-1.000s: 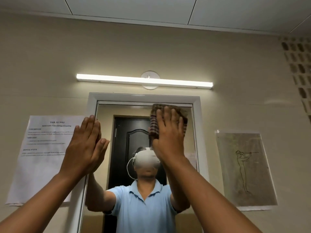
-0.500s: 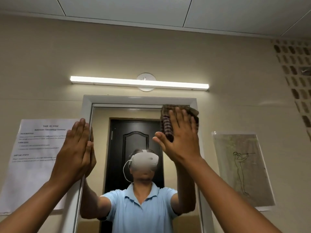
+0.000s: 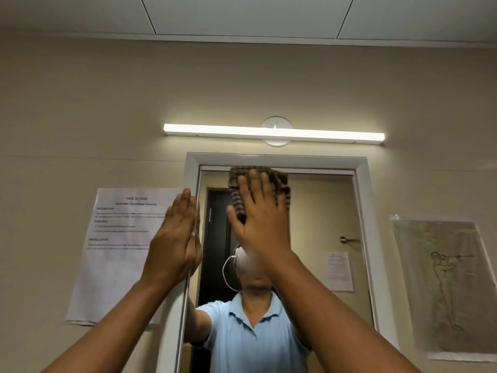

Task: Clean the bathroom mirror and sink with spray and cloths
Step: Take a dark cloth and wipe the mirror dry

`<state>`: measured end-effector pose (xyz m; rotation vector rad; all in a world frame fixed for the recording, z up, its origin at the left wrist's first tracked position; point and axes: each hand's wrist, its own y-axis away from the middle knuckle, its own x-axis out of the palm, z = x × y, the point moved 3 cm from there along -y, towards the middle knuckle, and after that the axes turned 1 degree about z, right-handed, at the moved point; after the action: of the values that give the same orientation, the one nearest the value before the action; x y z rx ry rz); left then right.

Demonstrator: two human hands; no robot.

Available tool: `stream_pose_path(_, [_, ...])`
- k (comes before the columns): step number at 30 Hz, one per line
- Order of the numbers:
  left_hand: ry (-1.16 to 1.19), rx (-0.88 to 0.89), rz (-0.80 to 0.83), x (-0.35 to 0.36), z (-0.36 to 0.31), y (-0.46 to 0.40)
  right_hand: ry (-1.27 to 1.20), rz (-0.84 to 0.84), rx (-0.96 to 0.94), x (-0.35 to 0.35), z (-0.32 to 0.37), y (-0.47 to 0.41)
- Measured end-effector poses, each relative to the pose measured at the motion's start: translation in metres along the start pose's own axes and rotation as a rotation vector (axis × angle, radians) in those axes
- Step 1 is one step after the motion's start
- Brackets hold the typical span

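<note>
While the right hand [image 3: 262, 219] presses the striped cloth [image 3: 258, 184] flat on the mirror [image 3: 322, 211], its fingers are straight and slightly spread, thumb out to the side. Cloth sits at the top edge of the glass, toward the upper left corner, just under the white frame [image 3: 277, 160]. Half a second ago it was up by the upper right part of the glass; now it has swept leftward along the top, so this reads as a side-to-side wipe of the upper band. Left hand [image 3: 177, 238] lies flat with fingers straight and pressed together, braced on the left side of the frame, same spot as before. Likely meaning: top strip is being covered, lower glass not yet done. Sink and spray are not in view. Paper notice [image 3: 123, 251] hangs left of the mirror, sketch [image 3: 443, 286] to the right, light bar [image 3: 274, 133] above.
</note>
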<state>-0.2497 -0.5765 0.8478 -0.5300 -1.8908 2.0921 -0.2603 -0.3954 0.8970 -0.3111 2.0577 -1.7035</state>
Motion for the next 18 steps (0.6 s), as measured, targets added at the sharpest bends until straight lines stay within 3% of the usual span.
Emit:
stream_pose_path(10, [0.106, -0.016, -0.043, -0.002, 0.000, 0.001, -0.003, 0.049, -0.084, 0.029, 0.063, -0.024])
stream_pose_path(18, [0.052, -0.005, -0.011, 0.000, 0.003, 0.002, 0.031, 0.038, -0.225, 0.034, 0.046, 0.007])
